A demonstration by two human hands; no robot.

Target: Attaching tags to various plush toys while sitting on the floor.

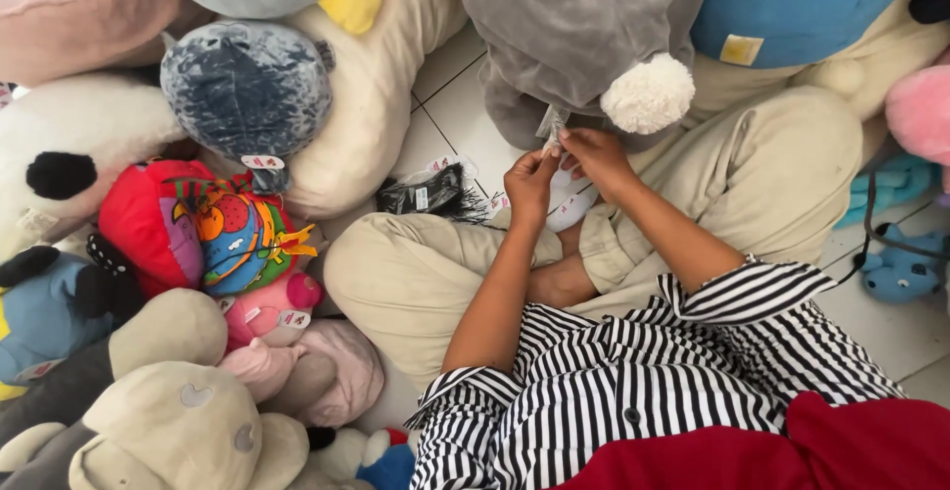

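Observation:
I sit cross-legged in beige trousers on a white tiled floor. A large grey plush toy [574,25] with a white pompom tail [648,94] lies in front of me. Both hands meet just below it. My left hand [529,185] and my right hand [594,153] pinch a small white tag [551,129] that hangs from the grey toy's underside. A white label sheet [572,203] lies under my hands on my leg.
A bundle of black tag fasteners [433,193] lies on the floor by my left knee. Plush toys ring me: a mottled blue ball toy [247,84], a red multicoloured toy [193,223], beige toys [168,411] at lower left, blue ones [792,5] at upper right.

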